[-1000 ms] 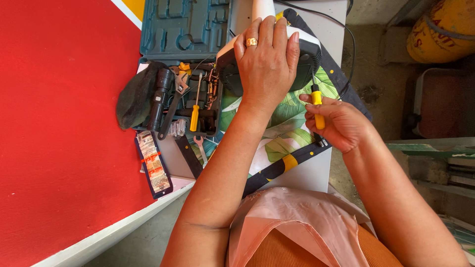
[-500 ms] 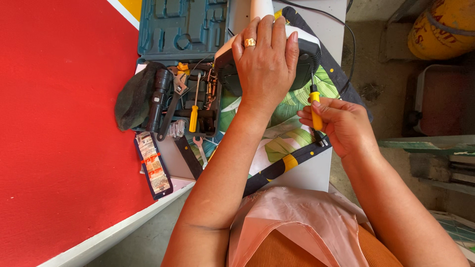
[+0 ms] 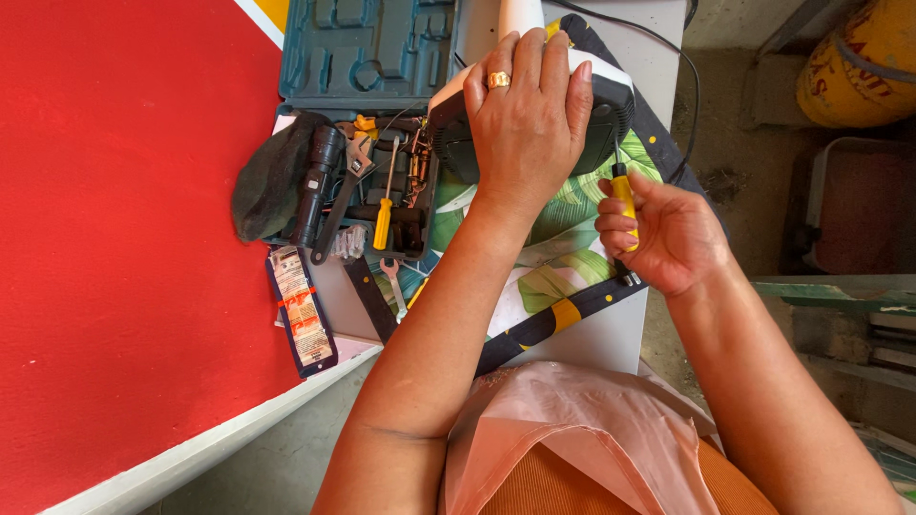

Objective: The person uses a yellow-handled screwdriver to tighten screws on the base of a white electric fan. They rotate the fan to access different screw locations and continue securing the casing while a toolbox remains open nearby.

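One flat oblong packet at the surface's left edge, below the open tool case: dark border, pale face, orange-red bands across it. No screens or signs.

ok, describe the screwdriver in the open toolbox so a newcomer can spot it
Find the teal toolbox beside the red wall. Its lower tray holds dark tools: a black torch and a spanner. The screwdriver lies upright among them, the only one there with a yellow handle.
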